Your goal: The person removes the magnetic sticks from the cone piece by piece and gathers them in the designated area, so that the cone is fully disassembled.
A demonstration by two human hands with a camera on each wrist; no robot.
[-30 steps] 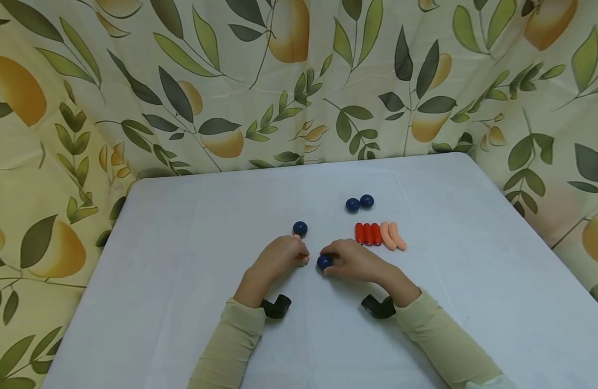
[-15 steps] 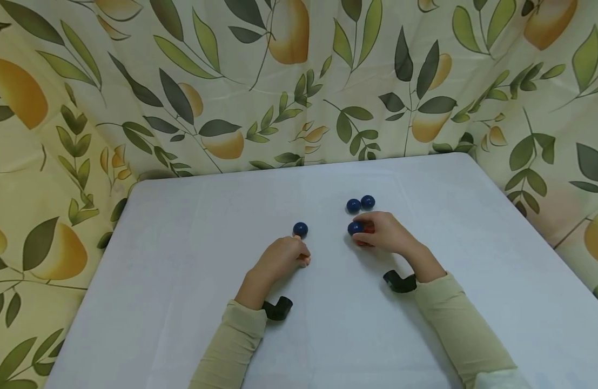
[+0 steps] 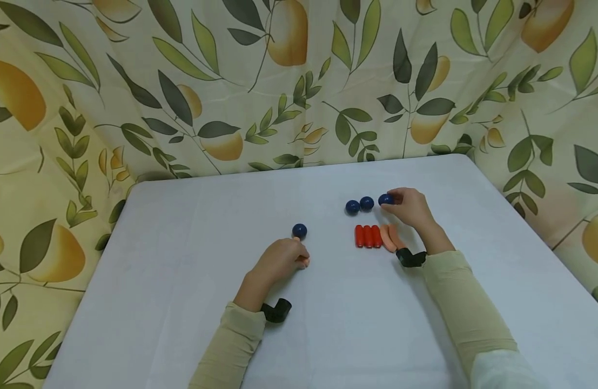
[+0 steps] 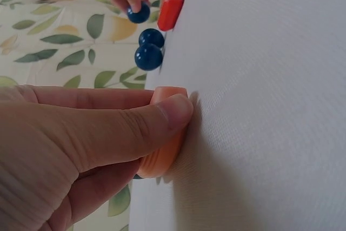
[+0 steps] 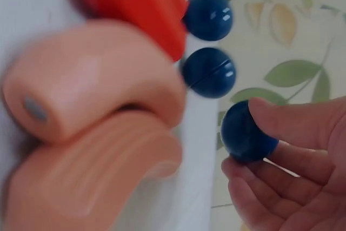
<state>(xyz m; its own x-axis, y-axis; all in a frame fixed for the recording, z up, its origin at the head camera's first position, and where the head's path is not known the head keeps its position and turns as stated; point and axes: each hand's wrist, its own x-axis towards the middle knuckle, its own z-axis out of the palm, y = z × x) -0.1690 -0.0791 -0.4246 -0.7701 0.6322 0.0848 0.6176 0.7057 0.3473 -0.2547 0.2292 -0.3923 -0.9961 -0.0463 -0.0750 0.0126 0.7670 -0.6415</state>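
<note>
Between its thumb and fingers, my left hand [image 3: 278, 261] pinches a peach-orange, sausage-shaped piece [image 4: 165, 152], which stands against the white tabletop in the left wrist view. Just beyond that hand lies a blue ball [image 3: 300, 230]. My right hand [image 3: 411, 208] holds another blue ball [image 5: 246, 133] by thumb and fingertips, at the right end of a pair of blue balls [image 3: 367, 203]. A small gap separates it from that pair. Nearer me than these balls are several red sausage-shaped pieces [image 3: 369, 236] in a row, with two curved peach-orange pieces [image 3: 388, 238] beside them.
A white-covered table [image 3: 182, 259] stretches around both hands. Behind it hangs a curtain [image 3: 279, 108] patterned with fruit and leaves. A black wrist-worn device [image 3: 410, 257] on the right arm overlaps the end of one peach-orange piece in the head view.
My right hand has carried its blue ball from beside the left hand, rightward and away from me, past the red pieces to the pair of blue balls. The left hand stays put.
</note>
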